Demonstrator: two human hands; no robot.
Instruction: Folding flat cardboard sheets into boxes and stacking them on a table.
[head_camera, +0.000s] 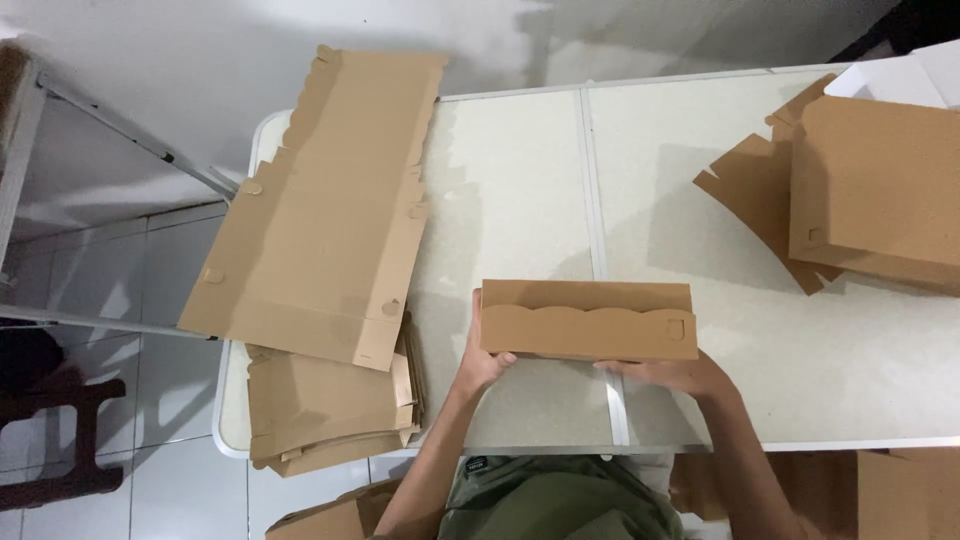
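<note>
Folding step in hand: left hand (482, 362) grips the box (588, 322) end, right hand (668, 374) grasps its front edge. Judged next: tucking flaps squarely on the table (520, 190).

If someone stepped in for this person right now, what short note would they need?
Left hand: holds the left end of the folded box, thumb up its side.
Right hand: fingers under the box's front edge, near the right end.
Box: on the white table, scalloped flap folded down at the front.
Flat blanks: piled at the table's left edge, top one overhanging.
Finished boxes: stacked far right, over more flat blanks.
Done: this box looks folded into shape.
Left: the pile of flat blanks is unfolded.
</note>
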